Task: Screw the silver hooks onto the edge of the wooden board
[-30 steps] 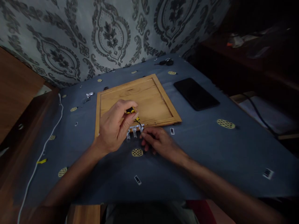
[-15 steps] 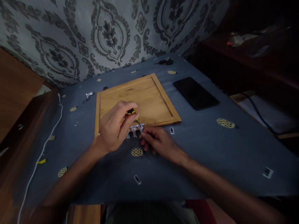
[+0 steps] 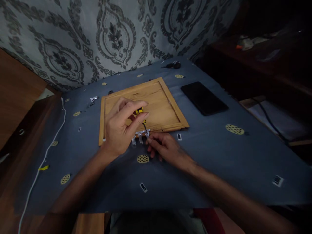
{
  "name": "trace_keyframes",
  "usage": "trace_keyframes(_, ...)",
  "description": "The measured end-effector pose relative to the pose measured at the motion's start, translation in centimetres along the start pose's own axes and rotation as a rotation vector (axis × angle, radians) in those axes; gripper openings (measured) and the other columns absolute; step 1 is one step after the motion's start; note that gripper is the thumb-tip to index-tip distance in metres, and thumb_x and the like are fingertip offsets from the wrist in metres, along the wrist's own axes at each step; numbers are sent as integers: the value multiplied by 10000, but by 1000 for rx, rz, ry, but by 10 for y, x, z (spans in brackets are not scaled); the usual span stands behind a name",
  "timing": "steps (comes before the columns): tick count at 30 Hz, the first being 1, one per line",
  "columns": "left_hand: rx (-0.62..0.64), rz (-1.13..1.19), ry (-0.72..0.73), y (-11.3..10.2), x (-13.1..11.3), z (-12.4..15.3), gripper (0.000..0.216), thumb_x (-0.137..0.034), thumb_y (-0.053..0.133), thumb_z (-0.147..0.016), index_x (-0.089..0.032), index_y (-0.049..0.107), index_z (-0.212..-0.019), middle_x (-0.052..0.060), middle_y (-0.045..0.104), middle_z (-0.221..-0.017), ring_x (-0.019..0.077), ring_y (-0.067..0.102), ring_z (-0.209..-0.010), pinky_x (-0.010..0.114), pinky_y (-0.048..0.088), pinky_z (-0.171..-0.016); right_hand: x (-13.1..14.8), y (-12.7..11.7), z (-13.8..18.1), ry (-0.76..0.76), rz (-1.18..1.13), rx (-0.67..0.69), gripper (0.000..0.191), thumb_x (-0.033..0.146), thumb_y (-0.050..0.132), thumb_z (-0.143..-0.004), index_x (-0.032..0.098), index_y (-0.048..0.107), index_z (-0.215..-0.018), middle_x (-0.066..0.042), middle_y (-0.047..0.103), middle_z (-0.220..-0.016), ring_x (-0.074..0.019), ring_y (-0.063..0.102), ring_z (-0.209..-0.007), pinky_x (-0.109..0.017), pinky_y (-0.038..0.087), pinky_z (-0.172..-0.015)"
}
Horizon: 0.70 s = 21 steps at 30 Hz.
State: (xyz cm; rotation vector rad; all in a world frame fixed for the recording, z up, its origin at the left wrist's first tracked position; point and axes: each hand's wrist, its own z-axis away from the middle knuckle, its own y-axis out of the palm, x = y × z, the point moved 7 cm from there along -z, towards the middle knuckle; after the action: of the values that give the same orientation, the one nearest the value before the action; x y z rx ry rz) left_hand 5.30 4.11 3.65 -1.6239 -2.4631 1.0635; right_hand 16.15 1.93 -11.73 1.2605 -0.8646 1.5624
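Note:
A wooden framed panel (image 3: 156,100) lies on the blue patterned tablecloth. Along its near edge sits a silver metal bracket (image 3: 140,137) with several tabs hanging over the side. My left hand (image 3: 119,130) is over the panel around a yellow and black screwdriver (image 3: 139,111); thumb and index finger are spread a little, and the other fingers are partly hidden behind the handle. The screwdriver's shaft points down to the right end of the bracket. My right hand (image 3: 165,146) is closed, its fingertips pinching the rightmost tab there.
A black phone or tablet (image 3: 204,98) lies right of the panel. At the back are dark-handled scissors (image 3: 173,65). A small metal fitting (image 3: 93,100) lies left of the panel. A white cable (image 3: 56,133) runs down the table's left side, by a wooden cabinet (image 3: 19,87).
My left hand has risen slightly, and its thumb and index finger have spread apart on the screwdriver's handle. More of the handle and shaft shows. My right hand has stayed in place.

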Motion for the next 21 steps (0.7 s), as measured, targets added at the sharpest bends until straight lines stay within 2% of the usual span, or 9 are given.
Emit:
trace_keyframes(7,58,24,-41,2,-3,1,296,-94,632,-914,-184,617,-1196,31,717,-1097,111,694,-946,212,608,-802,-1,0,0,10,-18,7,171,316,559,-885,206,563,-754,5,623,-655,-100,594,-515,-161,406,-376)
trace_keyframes(10,51,23,-7,3,-5,4,219,-104,618,-927,-166,621,-1137,28,720,-1034,102,685,-935,194,600,-786,-2,0,-1,9,-19,-6,180,311,562,-882,205,560,-737,3,620,-650,-101,587,-505,-167,408,-370)
trace_keyframes(15,-36,23,29,-2,-5,2,149,-188,720,-881,-176,656,-1016,11,683,-905,109,652,-861,184,575,-662,-2,0,-1,1,-10,-5,196,346,568,-874,205,559,-739,4,628,-649,-106,600,-507,-172,399,-367)
trace_keyframes(21,12,36,32,-5,-3,-1,138,-98,649,-910,-166,675,-1027,20,728,-955,97,679,-877,189,590,-748,-5,-2,-3,1,-10,-5,228,399,593,-866,203,565,-752,1,639,-658,-106,596,-500,-173,391,-359)
